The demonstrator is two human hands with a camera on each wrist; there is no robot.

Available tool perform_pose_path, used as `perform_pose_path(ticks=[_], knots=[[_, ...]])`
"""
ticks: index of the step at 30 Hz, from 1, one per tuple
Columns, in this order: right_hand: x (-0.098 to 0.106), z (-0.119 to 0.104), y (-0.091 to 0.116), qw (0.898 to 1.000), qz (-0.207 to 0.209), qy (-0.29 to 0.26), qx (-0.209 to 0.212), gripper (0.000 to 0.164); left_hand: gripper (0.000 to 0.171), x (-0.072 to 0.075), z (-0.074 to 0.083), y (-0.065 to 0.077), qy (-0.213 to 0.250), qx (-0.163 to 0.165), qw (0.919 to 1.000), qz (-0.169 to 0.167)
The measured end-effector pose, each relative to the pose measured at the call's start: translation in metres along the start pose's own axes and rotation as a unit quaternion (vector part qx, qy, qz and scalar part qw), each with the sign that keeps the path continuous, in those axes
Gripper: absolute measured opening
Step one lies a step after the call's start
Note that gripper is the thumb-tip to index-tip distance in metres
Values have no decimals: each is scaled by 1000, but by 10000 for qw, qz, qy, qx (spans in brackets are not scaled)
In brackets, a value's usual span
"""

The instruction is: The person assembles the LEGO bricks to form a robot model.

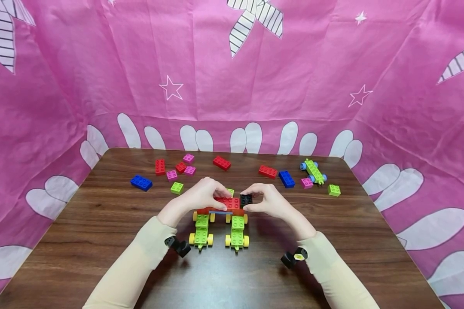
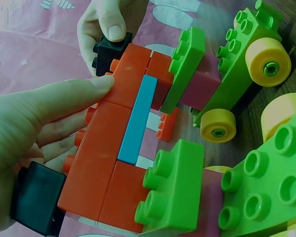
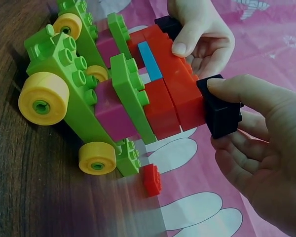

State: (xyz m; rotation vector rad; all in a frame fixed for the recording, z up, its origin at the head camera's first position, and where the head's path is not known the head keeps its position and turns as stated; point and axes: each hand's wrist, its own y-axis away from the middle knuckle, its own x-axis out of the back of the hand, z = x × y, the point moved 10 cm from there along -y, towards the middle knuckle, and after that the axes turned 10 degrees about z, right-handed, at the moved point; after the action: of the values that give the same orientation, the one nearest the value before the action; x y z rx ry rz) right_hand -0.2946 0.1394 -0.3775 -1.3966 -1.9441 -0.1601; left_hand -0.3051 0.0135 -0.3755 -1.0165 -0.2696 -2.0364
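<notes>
A toy brick build has two lime wheeled bases (image 1: 237, 237) with yellow wheels, purple and green bricks above them, and red bricks (image 2: 91, 158) bridging across the top. A blue brick (image 2: 138, 121) sits between the red ones. My left hand (image 1: 202, 194) grips the upper red brick, thumb on its near side. One black brick (image 2: 38, 197) is at the build's left end, beside my left palm. My right hand (image 1: 268, 201) pinches another black brick (image 3: 220, 107) between thumb and fingers, right at the right end of the upper red row.
Loose red, pink, green and blue bricks lie behind the hands, among them a blue brick (image 1: 141, 183) at the left and a red brick (image 1: 221, 163) at the back. At the back right stands a lime wheeled base (image 1: 314, 171) with blue wheels. A pink curtain (image 1: 216, 86) surrounds the table.
</notes>
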Motion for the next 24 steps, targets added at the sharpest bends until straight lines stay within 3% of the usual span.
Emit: perform_pose_path(ticks=[24], knots=[[-2, 3, 3, 9997, 122, 61, -183, 33, 34, 0, 1, -2, -102, -29, 9999, -38]])
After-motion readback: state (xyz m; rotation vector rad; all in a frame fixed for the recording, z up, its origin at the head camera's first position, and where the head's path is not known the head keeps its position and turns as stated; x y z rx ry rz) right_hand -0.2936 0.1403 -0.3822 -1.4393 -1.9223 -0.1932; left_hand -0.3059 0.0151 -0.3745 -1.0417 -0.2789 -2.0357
